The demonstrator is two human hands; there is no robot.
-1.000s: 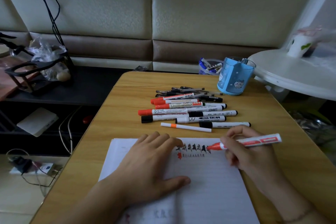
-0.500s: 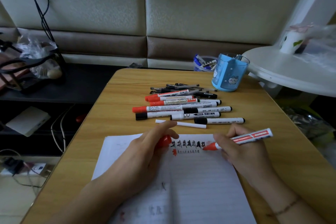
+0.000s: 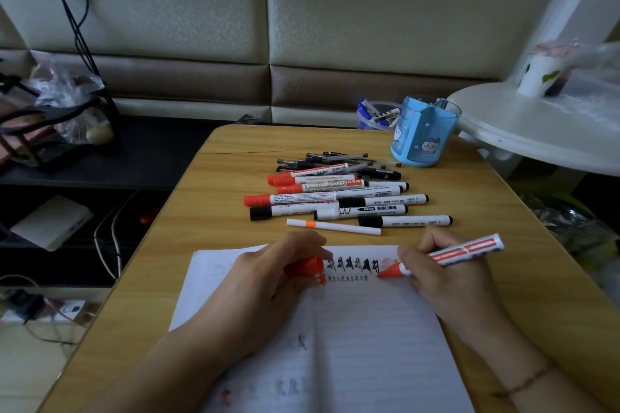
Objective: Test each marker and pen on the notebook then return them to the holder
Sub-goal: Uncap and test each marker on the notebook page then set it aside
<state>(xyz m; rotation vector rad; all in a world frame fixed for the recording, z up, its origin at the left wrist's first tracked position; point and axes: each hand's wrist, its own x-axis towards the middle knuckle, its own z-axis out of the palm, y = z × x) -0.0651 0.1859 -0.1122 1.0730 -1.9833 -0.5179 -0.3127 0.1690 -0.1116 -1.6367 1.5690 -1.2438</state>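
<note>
Wooden table [image 3: 174, 231] under dim light, padded wall panels behind: at its near edge an open notebook [image 3: 369, 329] lies flat, and over the top of its right page a red marker [image 3: 446, 256] slants with the tip at, or just above, the paper beside a row of dark test marks. Fingers of the right hand [image 3: 446, 278] are curled round the barrel in a writing grip. Just left of the marks, the left hand [image 3: 268, 282] rests on the page and pinches the marker's red cap [image 3: 303, 266]. Beyond the notebook a thin white pen [image 3: 335, 227] lies nearest, then a loose pile of markers and pens [image 3: 335, 191] in the middle of the table. At the far right corner stands the blue holder [image 3: 424, 132], which appears to have none of them inside. The step in hand looks to be the trial stroke; it would go best with a short, light mark in the bare space right of the earlier ones, the left hand pressing the page still. Recapping should follow firmly before the marker goes into the holder. Most of the pile seems yet to be returned.
</note>
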